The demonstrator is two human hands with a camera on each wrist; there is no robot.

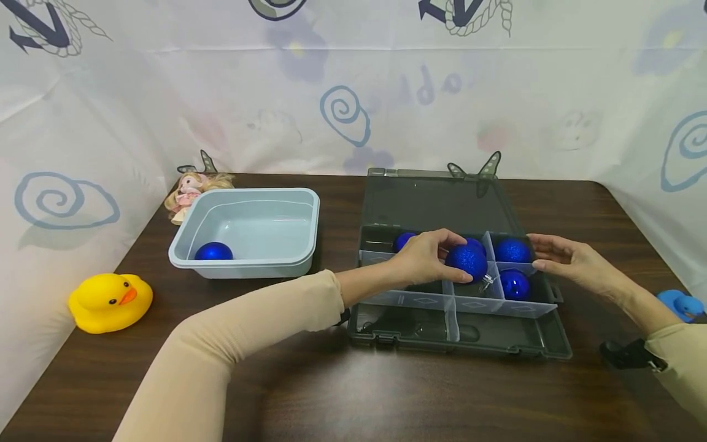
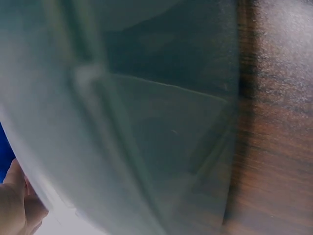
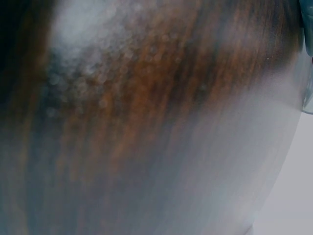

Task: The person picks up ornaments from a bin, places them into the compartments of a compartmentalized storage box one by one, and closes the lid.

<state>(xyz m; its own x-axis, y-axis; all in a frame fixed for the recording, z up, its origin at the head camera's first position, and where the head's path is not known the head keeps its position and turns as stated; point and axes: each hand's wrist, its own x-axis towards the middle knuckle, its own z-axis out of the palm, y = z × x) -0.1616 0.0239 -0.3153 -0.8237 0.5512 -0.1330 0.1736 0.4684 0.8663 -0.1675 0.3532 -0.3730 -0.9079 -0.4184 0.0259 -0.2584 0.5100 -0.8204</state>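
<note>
A glittery blue ball ornament (image 1: 467, 263) with a silver cap is pinched between the thumb and fingers of my left hand (image 1: 422, 261), over a grey plastic organizer box (image 1: 442, 196) with its lid folded back. In the left wrist view, fingers (image 2: 14, 200) and a bit of blue (image 2: 5, 152) show at the left edge. My right hand (image 1: 577, 267) rests at the box's right edge, fingers extended, thumb tip at the compartment wall. Beside it sit a glittery blue ball (image 1: 512, 250) and a shiny blue ball (image 1: 515, 284) in separate compartments. Other blue balls (image 1: 404, 241) lie behind my left hand.
A pale blue tub (image 1: 265, 215) holding one blue ball (image 1: 213, 251) stands to the left. A doll (image 1: 190, 193) lies behind it, a yellow rubber duck (image 1: 110, 303) at the table's left edge. At the far right sits a blue duck (image 1: 680, 305). Fabric walls surround the table.
</note>
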